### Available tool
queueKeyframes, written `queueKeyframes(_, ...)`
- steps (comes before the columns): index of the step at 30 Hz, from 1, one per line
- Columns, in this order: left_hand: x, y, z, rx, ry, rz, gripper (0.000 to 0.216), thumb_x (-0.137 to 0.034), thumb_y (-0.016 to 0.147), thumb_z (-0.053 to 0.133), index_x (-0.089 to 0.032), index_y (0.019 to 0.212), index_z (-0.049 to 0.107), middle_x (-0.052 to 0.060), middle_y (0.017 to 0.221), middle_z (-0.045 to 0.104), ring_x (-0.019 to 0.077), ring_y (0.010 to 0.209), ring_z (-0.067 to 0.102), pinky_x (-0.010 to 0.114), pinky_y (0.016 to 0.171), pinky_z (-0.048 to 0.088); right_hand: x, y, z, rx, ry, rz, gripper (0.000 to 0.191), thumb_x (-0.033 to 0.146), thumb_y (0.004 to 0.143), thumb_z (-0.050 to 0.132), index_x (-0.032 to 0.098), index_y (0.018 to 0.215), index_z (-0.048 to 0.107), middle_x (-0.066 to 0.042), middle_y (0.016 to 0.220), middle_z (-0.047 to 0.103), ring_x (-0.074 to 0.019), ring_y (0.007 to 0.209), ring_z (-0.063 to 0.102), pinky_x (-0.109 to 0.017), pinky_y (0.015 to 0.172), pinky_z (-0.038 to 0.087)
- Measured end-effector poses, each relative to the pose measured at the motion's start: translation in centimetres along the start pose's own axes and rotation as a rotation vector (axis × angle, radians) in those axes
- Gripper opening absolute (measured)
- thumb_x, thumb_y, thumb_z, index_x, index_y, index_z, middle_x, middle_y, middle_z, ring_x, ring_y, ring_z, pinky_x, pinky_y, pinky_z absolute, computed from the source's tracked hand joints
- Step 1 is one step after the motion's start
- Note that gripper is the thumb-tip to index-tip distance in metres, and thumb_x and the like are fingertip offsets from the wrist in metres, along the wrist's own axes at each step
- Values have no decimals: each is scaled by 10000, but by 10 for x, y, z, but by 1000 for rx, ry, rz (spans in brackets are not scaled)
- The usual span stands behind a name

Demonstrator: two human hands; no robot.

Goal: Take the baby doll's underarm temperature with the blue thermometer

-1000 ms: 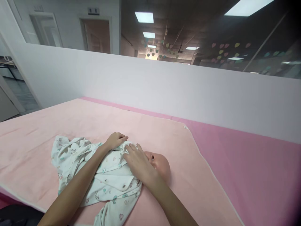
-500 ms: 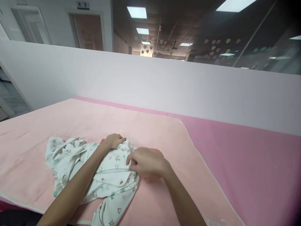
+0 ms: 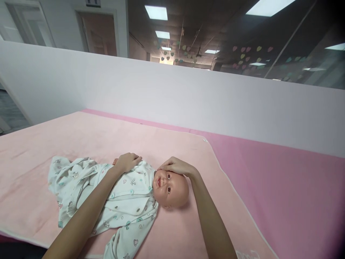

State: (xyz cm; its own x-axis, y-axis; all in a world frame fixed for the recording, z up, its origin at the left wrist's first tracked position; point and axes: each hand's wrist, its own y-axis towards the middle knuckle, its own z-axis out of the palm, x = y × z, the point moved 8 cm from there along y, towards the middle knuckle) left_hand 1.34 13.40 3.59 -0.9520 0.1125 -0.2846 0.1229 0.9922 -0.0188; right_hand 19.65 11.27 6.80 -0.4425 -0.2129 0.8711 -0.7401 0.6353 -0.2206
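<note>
A baby doll in a white printed outfit lies face up, its head to the right. My left hand is closed over the sleeve on the doll's far side, and the doll's small hand shows just left of it. At the far side of the head rests my right hand, its fingers stretched out along the cheek and ear towards the neck. Part of that ear side is hidden beneath it. Snaps run down the front of the outfit, and one sleeve stretches towards me.
Under the doll spreads a light pink blanket with a pale edge, on a darker pink surface. A white low wall borders the back. Beyond it are doors and glass with heart stickers.
My right hand has moved from above the doll's collar to the far side of its head, uncovering the face. The left hand has stayed at the sleeve.
</note>
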Motion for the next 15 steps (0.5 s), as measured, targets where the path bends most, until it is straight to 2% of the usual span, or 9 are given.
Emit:
queueKeyframes(4, 1, 0, 1, 3, -6, -1, 511, -468, 859, 254, -178, 722, 652, 103, 784, 678, 240, 747, 606, 266, 570, 300, 0, 1, -3, -33, 86, 16, 348, 402, 710, 624, 121, 886, 731, -84, 940, 712, -250, 958, 617, -346, 841, 461)
queueKeyframes(9, 1, -1, 0, 8, -15, -8, 502, -464, 858, 264, -172, 717, 646, 101, 747, 673, 235, 731, 610, 266, 567, 302, 6, -2, -18, -197, 153, -33, 383, 426, 715, 643, 125, 940, 715, -98, 1063, 677, -239, 1085, 570, -354, 955, 415)
queueKeyframes(15, 0, -2, 0, 10, -11, -14, 513, -467, 862, 245, -174, 694, 631, 100, 751, 671, 228, 709, 597, 265, 572, 302, 9, -3, -3, -37, 57, -50, 383, 451, 732, 622, 123, 900, 726, -90, 980, 703, -257, 989, 613, -359, 865, 461)
